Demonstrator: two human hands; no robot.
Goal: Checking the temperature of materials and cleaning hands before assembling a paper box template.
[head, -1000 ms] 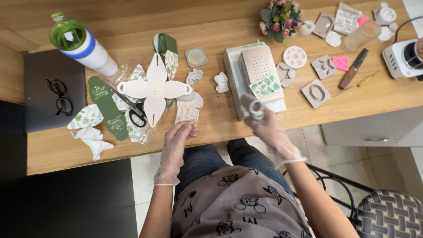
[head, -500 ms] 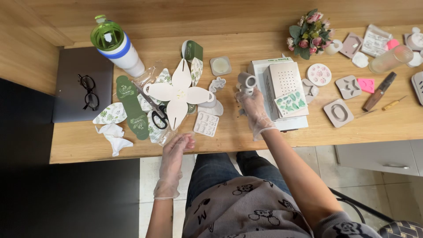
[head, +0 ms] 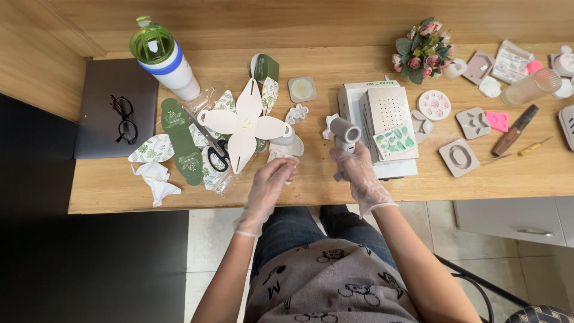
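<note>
Nearest, both gloved hands work over the near edge of the table (head: 418, 179). The left hand (head: 270, 179) is loosely curled, fingertips near a small white piece (head: 286, 148); whether it grips anything cannot be told, since the fingers hide the contact. The right hand (head: 357, 170) is clenched around the handle of a grey tool (head: 345, 133), whose round barrel end faces the camera, just left of the white box (head: 382, 119).

Risks, as judgement:
- The tool is held above the table edge; a slack grip could drop it to the floor.
- The left hand sits close to the barrel end; if the tool is hot or dispenses anything, the thin glove gives little protection.
- The scissors (head: 216, 149) lie under loose paper shapes (head: 245, 122); a sweep of the left hand could snag them or push cutouts off the edge.

Farther left, crumpled tissue (head: 155, 179) lies near the edge, glasses (head: 122, 116) rest on a laptop (head: 113, 107), and a bottle (head: 164, 60) stands at the far left. Far right: flowers (head: 421, 51) and several moulds (head: 457, 157).

Hard to make out: the tool's kind, its lower end behind the right hand, and items cut off at the right border.
</note>
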